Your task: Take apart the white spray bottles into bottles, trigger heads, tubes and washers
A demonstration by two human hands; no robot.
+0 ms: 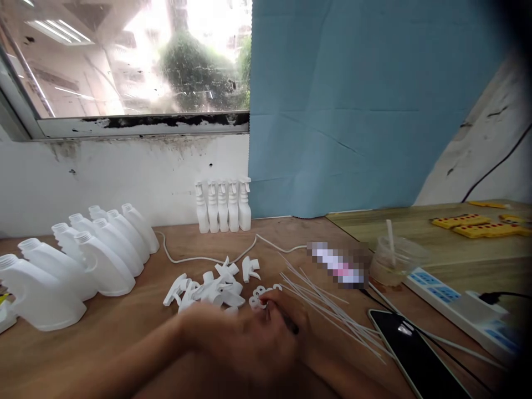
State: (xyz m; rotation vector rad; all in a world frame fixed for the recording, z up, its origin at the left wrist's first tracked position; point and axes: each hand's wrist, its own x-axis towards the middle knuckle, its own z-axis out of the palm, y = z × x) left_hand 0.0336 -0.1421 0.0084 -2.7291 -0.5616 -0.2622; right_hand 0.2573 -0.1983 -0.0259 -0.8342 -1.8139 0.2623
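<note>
My left hand (pixel 245 335) reaches in from the lower left and is smeared by motion, so its fingers cannot be made out. Against it, my right hand (pixel 297 310) has its fingers curled in a pinch. A small dark object (pixel 290 322) shows between the right fingers; its kind is unclear. Just beyond the hands lie several small white rings (pixel 255 299). A loose pile of white trigger spray heads (pixel 211 291) is to their left, partly hidden by my left hand. Thin white dip tubes (pixel 328 305) lie scattered right of my right hand.
White empty-looking bottles (pixel 106 260) stand on the left. Several assembled spray bottles (pixel 223 208) line the wall. On the right are a plastic cup (pixel 394 260), a power strip (pixel 436 293), a phone (pixel 411 354), cables and yellow pieces (pixel 486 226). A blurred-out device (pixel 338 266) lies behind the tubes.
</note>
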